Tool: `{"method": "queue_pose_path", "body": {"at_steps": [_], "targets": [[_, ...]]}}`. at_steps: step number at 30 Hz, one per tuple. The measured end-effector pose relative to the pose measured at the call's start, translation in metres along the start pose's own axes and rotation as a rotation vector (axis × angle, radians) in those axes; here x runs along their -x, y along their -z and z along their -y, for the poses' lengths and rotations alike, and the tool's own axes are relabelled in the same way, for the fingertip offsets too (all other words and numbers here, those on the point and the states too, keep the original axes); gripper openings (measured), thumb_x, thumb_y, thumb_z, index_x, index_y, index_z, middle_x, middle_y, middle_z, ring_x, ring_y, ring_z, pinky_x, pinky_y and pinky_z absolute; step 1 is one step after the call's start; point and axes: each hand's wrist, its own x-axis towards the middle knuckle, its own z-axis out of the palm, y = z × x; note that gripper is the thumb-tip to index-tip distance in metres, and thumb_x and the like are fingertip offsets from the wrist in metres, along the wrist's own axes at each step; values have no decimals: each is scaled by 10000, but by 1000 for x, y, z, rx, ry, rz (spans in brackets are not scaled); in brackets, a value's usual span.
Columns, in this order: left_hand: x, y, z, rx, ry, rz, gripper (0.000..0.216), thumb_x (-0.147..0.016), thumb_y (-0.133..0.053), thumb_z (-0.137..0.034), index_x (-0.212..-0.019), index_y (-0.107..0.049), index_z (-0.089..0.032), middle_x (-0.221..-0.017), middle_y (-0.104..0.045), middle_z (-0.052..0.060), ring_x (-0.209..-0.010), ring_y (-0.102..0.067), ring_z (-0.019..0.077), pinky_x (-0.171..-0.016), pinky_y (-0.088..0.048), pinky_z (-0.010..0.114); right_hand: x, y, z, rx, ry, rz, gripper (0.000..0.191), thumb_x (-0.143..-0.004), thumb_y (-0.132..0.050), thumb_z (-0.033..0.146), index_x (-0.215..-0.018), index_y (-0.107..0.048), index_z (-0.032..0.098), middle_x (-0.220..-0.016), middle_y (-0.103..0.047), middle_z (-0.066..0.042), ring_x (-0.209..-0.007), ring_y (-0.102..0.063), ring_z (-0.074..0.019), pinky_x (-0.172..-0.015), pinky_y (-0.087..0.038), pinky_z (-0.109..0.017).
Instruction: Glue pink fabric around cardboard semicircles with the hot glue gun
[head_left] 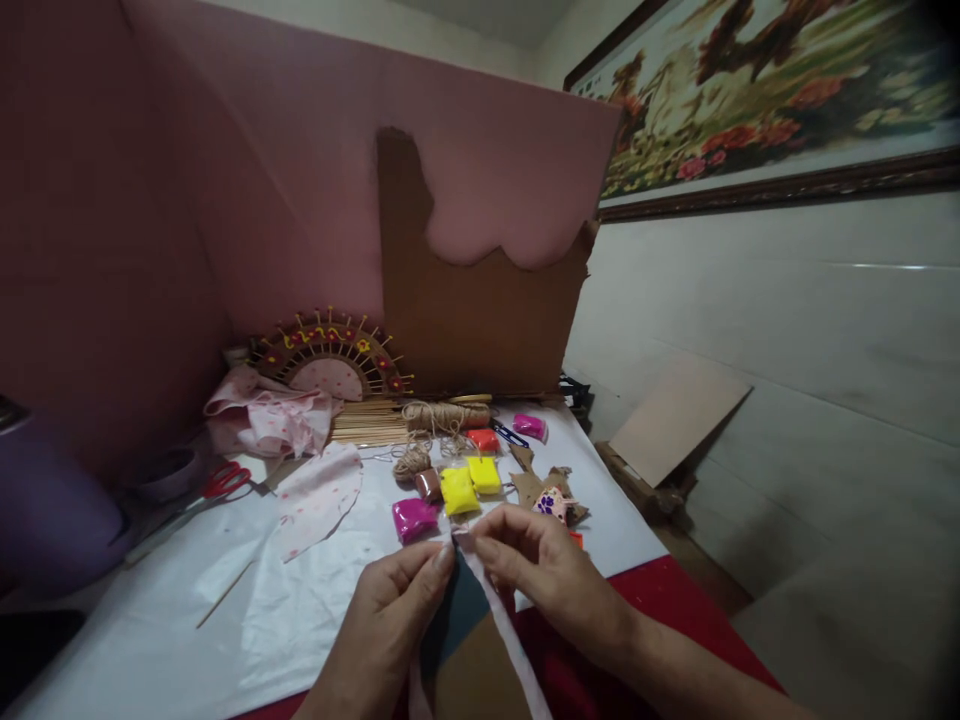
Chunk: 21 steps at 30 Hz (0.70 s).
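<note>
Close to me, a flat cardboard piece (469,670), part blue-grey and part brown, has pale pink fabric (504,622) along its side edges. My left hand (394,610) is closed, pinching the fabric at the far tip of the cardboard between thumb and fingers. Opposite it, my right hand (544,565) pinches the same fabric, with its fingers curled. The two sets of fingertips nearly meet there. Just beyond them lie yellow packets (458,490) and a magenta packet (415,520). The near end of the cardboard runs out of view.
Left on the white table cover (300,620) are a thin stick (223,595), a printed fabric piece (322,500) and red-handled scissors (227,480). Bamboo sticks (367,422), twine (446,415) and a decorated fan-shaped piece (330,365) stand behind. Torn cardboard scraps (529,485) lie right.
</note>
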Motion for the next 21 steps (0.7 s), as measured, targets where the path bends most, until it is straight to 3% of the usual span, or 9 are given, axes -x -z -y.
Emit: {"method": "queue_pose_path", "body": {"at_steps": [4,8,12,18,21], "targets": [[3,-2,-1,33,-35,-50,336,-706,-717,-440,-861,-741,-143,-649,-696,37,-538,-568,123,-507,-424,202,9,-8,3,120,12,-91,316,-753,-694,442,-732,-561,156,-636,-512,32,-570,-448,-94,-521,-368,-213],[0,1,0,135,-61,-94,312,-713,-737,-351,-987,-724,-202,-750,-737,37,-663,-653,164,-645,-489,253,12,-15,0,102,12,-137,273,-743,-697,395,-712,-555,164,-656,-536,17,-617,-475,-120,-579,-385,-244],[-4,8,3,154,-76,-38,319,-682,-771,-292,-987,-727,-213,-828,-759,62,-786,-685,211,-781,-501,321,11,-18,-5,90,42,-164,228,-748,-694,345,-700,-561,167,-644,-538,22,-599,-474,-116,-578,-386,-246],[-2,9,1,117,-68,-131,346,-704,-749,-317,-1028,-724,-202,-870,-766,77,-810,-688,226,-680,-514,270,10,-22,-7,295,82,-219,154,-817,-630,312,-752,-605,174,-680,-590,7,-617,-514,-126,-575,-417,-240],[-4,11,3,120,-57,-118,345,-724,-735,-297,-1060,-716,-222,-877,-768,68,-826,-690,223,-678,-519,261,11,-25,-3,445,131,-274,95,-814,-631,263,-772,-634,178,-715,-612,-6,-658,-549,-144,-559,-424,-233]]}}
